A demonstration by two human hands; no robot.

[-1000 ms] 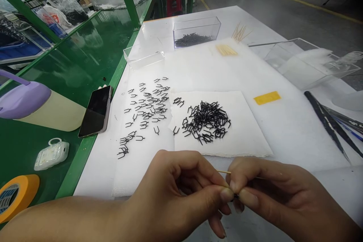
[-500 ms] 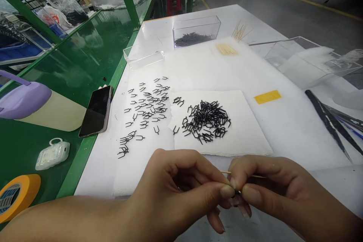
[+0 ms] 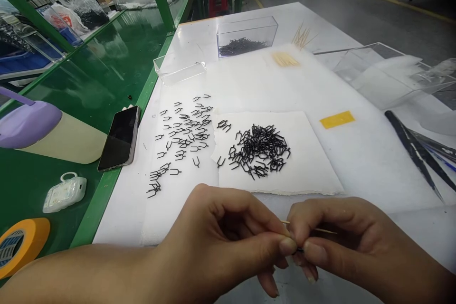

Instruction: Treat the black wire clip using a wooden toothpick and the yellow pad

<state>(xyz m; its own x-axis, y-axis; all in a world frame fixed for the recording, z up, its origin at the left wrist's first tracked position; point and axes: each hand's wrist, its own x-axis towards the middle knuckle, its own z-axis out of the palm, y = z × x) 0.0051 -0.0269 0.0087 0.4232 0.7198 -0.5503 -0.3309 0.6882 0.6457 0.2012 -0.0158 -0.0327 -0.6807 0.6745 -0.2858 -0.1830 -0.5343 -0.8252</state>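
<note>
Low in the head view, my left hand (image 3: 235, 242) is closed in a pinch, thumb against forefinger, on a small black part (image 3: 299, 250) that is mostly hidden. My right hand (image 3: 342, 240) meets it fingertip to fingertip, closed round a thin wooden toothpick (image 3: 326, 231). The toothpick's other end shows between the two forefingers. Beyond the hands, a pile of small black forked parts (image 3: 261, 147) lies on a white paper sheet (image 3: 317, 161). More black forked pieces (image 3: 188, 133) are spread out to the left of the sheet.
At the back stand a clear box (image 3: 247, 38) of black parts and two groups of toothpicks (image 3: 286, 59). Tweezers (image 3: 413, 156) and a yellow strip (image 3: 337, 119) lie right. A phone (image 3: 120, 137), a bottle (image 3: 67, 137) and a tape roll (image 3: 35, 247) are left.
The toothpick has tilted in my right hand, and more of its length shows behind the forefinger. Both hands keep their pinch, and less of the black part is visible.
</note>
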